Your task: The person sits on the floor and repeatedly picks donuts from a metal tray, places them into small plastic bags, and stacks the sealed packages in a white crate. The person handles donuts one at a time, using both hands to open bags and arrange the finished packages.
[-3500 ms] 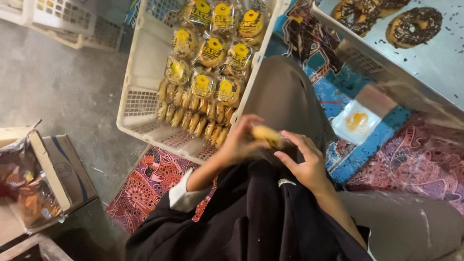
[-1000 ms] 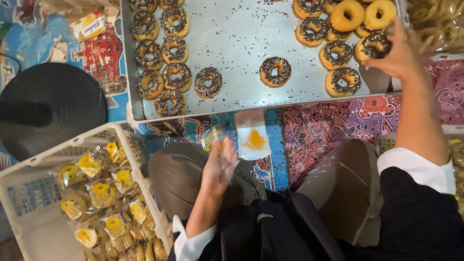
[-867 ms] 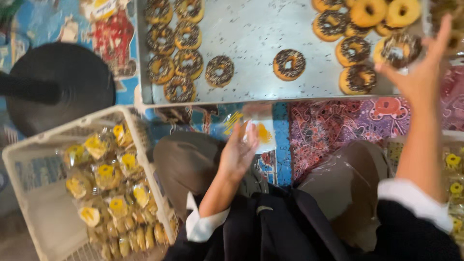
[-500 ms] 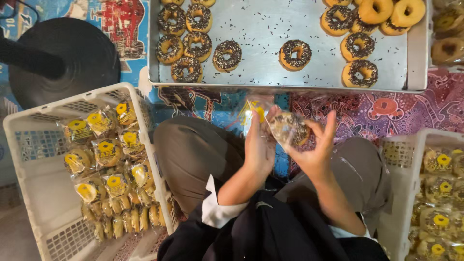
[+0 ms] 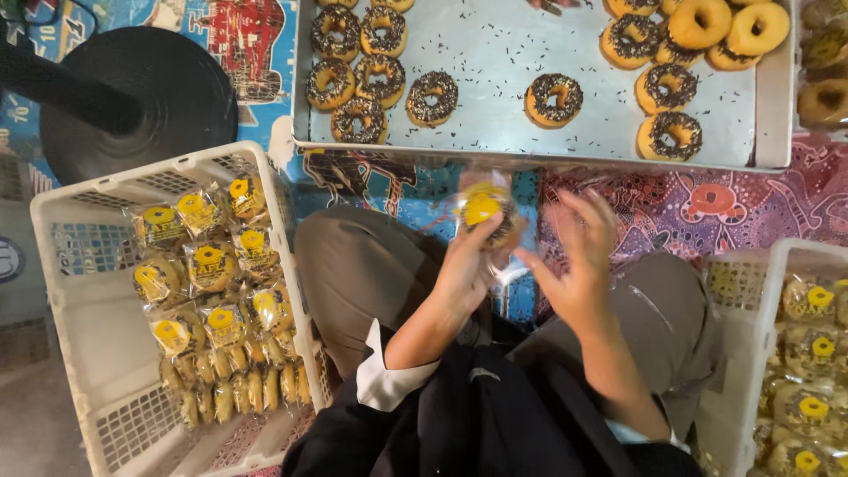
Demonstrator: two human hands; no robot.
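Crates flank both knees; left hand [image 5: 464,265] grips bagged doughnut [image 5: 484,210]; right hand [image 5: 574,256] fingers spread, empty

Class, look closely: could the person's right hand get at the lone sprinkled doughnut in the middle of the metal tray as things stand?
Probably yes. The right hand is open and holds nothing, and nothing stands between it and the lone doughnut on the metal tray. The left hand holds the wrapped doughnut off to the side.

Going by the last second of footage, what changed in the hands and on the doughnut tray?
The right hand came back from the metal doughnut tray to the lap. The left hand now holds a clear-wrapped doughnut with a yellow label alone; the right has opened beside it. The white plastic crate of wrapped doughnuts is unchanged.
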